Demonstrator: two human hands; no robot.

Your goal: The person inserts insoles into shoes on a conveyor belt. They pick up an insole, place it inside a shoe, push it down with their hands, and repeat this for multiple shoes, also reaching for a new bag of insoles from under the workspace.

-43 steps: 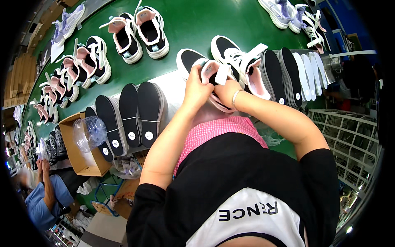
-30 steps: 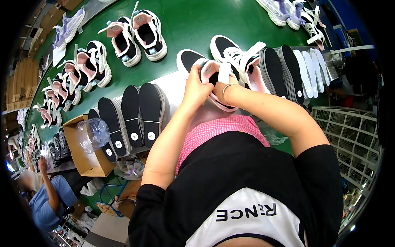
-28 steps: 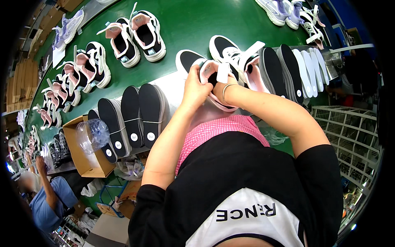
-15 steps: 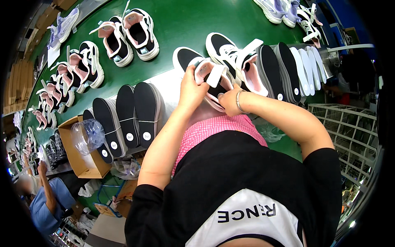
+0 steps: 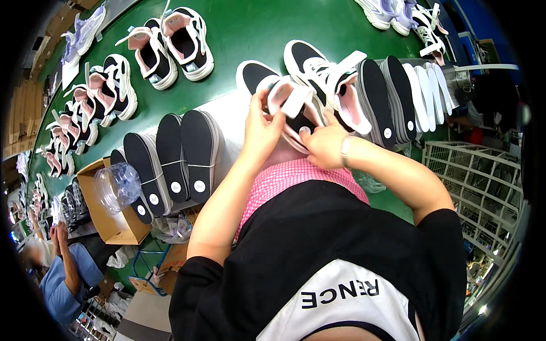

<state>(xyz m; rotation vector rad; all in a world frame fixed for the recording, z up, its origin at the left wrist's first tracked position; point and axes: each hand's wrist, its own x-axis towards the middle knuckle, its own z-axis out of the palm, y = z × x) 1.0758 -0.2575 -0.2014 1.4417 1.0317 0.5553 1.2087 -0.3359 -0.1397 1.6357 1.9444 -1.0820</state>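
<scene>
A black, white and pink sneaker (image 5: 255,75) lies in front of me, its opening toward me and its white strap standing up. My left hand (image 5: 263,129) grips its left side, thumb near the strap. My right hand (image 5: 329,145) holds the heel end, the thumb reaching into the opening. Under that thumb shows a black insole (image 5: 297,121) with a round white sticker; the rest of it is hidden inside the shoe. The matching sneaker (image 5: 306,58) touches this one on the right, its strap raised.
Tied stacks of black insoles (image 5: 197,149) stand to the left, more black insoles (image 5: 373,99) and white insoles (image 5: 418,94) to the right. Several sneakers (image 5: 185,42) line the green table (image 5: 239,28). An open carton (image 5: 128,230), a white wire rack (image 5: 466,170) and a co-worker (image 5: 71,273) are nearby.
My right hand has drawn back slightly and its wrist has turned. The insole's white sticker now shows by the thumb. My left hand keeps its grip on the sneaker.
</scene>
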